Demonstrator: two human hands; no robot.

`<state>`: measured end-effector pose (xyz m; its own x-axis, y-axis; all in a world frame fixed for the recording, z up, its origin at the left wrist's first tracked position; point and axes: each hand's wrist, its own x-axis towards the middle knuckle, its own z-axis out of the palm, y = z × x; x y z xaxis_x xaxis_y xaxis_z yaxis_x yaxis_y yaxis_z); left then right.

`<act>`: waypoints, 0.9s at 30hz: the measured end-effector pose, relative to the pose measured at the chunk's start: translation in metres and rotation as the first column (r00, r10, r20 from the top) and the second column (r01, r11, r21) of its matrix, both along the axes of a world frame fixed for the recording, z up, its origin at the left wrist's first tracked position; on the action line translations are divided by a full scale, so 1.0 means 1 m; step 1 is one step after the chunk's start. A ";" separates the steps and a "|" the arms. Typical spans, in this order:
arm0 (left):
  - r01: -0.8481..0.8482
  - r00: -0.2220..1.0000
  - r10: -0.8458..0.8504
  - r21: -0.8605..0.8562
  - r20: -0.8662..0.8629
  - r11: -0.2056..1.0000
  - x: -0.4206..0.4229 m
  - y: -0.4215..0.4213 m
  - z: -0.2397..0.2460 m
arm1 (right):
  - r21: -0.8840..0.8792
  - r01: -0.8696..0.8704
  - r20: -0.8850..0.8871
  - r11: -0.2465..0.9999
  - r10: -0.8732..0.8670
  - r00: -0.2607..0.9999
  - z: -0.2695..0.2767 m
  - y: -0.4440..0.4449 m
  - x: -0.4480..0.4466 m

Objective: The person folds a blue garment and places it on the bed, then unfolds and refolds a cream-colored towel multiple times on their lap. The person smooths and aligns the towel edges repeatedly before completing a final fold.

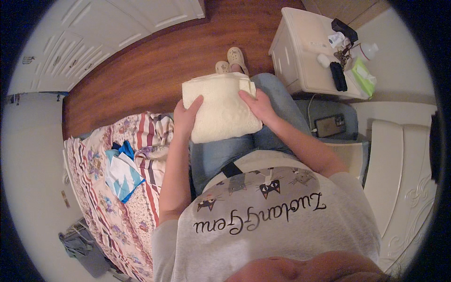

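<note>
A folded cream-coloured cloth, which looks like a towel (222, 112), lies level over my knees, with layered edges on its far side. My left hand (188, 114) grips its left side, the thumb on top and the fingers hidden beneath. On the right side my right hand (259, 105) holds it near the far corner, where a small flap is folded over; the thumb rests on top and the other fingers are mostly out of sight.
Left of me a patterned bedspread (123, 218) bears a blue and white packet or cloth (125, 172). A white nightstand (299, 46) at the right holds a green tissue pack (361, 77) and a bottle (368, 51). A phone (330, 126) on a cable lies beside my right thigh.
</note>
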<state>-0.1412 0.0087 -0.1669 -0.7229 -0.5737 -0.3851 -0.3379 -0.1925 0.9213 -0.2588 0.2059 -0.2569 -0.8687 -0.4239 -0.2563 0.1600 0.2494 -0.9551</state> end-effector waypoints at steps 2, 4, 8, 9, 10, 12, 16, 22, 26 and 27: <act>-0.008 1.000 0.008 0.058 -0.008 0.998 0.001 0.001 -0.001 | -0.038 -0.004 0.026 0.999 0.005 1.000 0.003 0.000 -0.001; -0.004 1.000 0.003 0.051 0.018 0.999 0.002 0.001 0.000 | -0.005 -0.031 0.069 0.999 0.032 0.997 0.011 0.001 -0.001; 0.012 0.997 -0.009 -0.032 0.076 0.999 0.000 0.002 0.007 | 0.041 -0.083 0.074 0.996 0.080 0.994 0.040 0.004 -0.014; -0.035 0.998 0.035 -0.004 0.059 0.999 -0.001 0.004 0.008 | 0.028 -0.066 0.070 0.997 0.064 0.995 0.051 0.002 -0.020; -0.039 0.998 0.040 -0.017 0.051 0.999 -0.002 0.004 0.010 | -0.012 -0.032 -0.128 0.999 0.030 0.991 0.064 -0.003 -0.029; -0.033 0.996 0.037 -0.040 0.082 0.999 -0.004 0.005 0.012 | -0.015 0.070 -0.383 0.997 -0.070 0.921 0.091 -0.011 -0.039; 0.021 0.994 -0.017 -0.045 0.106 0.999 -0.004 0.005 0.010 | 0.010 -0.226 -0.728 0.974 0.162 0.666 0.122 -0.036 -0.024; 0.006 0.999 -0.003 -0.073 0.052 0.997 0.002 0.001 0.000 | 0.328 -0.467 -0.638 0.821 0.557 0.531 0.094 -0.050 0.002; -0.021 0.995 0.027 -0.055 0.101 0.998 0.000 0.002 0.000 | 0.312 -0.478 -0.614 0.821 0.558 0.559 0.076 -0.048 -0.002; -0.012 0.996 0.015 -0.033 0.090 0.999 -0.002 0.003 -0.001 | 0.291 -0.466 -0.636 0.836 0.533 0.558 0.072 -0.044 -0.005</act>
<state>-0.1432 0.0115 -0.1675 -0.6782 -0.5966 -0.4291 -0.4171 -0.1683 0.8932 -0.2642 0.1622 -0.1851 -0.4630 -0.8514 0.2465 -0.6829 0.1653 -0.7116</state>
